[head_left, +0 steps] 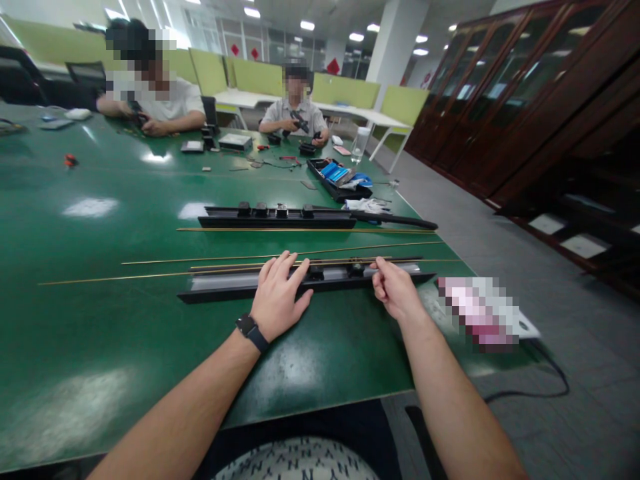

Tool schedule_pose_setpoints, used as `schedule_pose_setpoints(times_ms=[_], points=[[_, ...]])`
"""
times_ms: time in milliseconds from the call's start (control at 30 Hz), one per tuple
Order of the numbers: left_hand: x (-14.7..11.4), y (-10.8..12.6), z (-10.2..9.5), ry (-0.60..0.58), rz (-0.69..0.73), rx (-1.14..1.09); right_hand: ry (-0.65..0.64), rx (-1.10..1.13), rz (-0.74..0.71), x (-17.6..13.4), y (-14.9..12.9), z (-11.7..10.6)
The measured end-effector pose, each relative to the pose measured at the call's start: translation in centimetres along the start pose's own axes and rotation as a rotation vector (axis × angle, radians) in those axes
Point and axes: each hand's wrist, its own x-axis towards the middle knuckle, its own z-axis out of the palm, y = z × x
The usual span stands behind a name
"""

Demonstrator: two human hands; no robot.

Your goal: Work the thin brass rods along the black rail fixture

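Observation:
Across the green table in front of me lies a long black channel rail (230,287) with a pale inner face and small black blocks (356,269) in it. My left hand (283,293) rests over the rail's middle, palm down with fingers spread, and hides part of it. Toward the rail's right end, my right hand (393,287) is closed, thumb and index finger pinching a thin brass rod (225,268) that runs along the rail's far edge. More thin rods, including a long brass rod (160,261), lie just beyond the rail.
A second black rail (275,221) with several blocks lies farther back, a brass rod in front of it. Behind it are white gloves (370,205) and a black tray (340,193) with blue packs. A blurred pink-and-white item (475,310) sits right. Two people work across the table.

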Motion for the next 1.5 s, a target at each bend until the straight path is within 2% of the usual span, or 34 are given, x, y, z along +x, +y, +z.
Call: schedule_pose_setpoints(times_ms=[200,400,600,800,967,1167,1367,1500], points=[[0.07,0.05,-0.14,-0.009,-0.001,0.006,0.058,0.025,0.006,0.15,0.12,0.06],[0.1,0.11,-0.27,-0.009,0.002,0.015,-0.002,-0.009,-0.009,0.19,0.29,-0.22],[0.07,0.07,-0.17,-0.002,0.002,0.0,0.05,0.034,0.017,0.06,-0.02,0.08],[0.04,0.09,-0.14,-0.009,-0.004,0.009,0.008,0.001,0.003,-0.1,-0.13,0.12],[0.04,0.12,-0.24,-0.017,0.0,0.022,0.066,0.036,0.012,-0.04,-0.17,0.28],[0.15,0.14,-0.29,-0.009,0.002,0.013,0.003,-0.005,0.001,-0.19,-0.22,0.13],[0.08,0.19,-0.3,-0.013,-0.002,0.005,0.055,0.031,0.019,0.08,-0.09,0.12],[0.03,0.13,-0.25,-0.005,-0.002,-0.005,0.008,0.007,-0.004,-0.02,-0.09,0.07]])
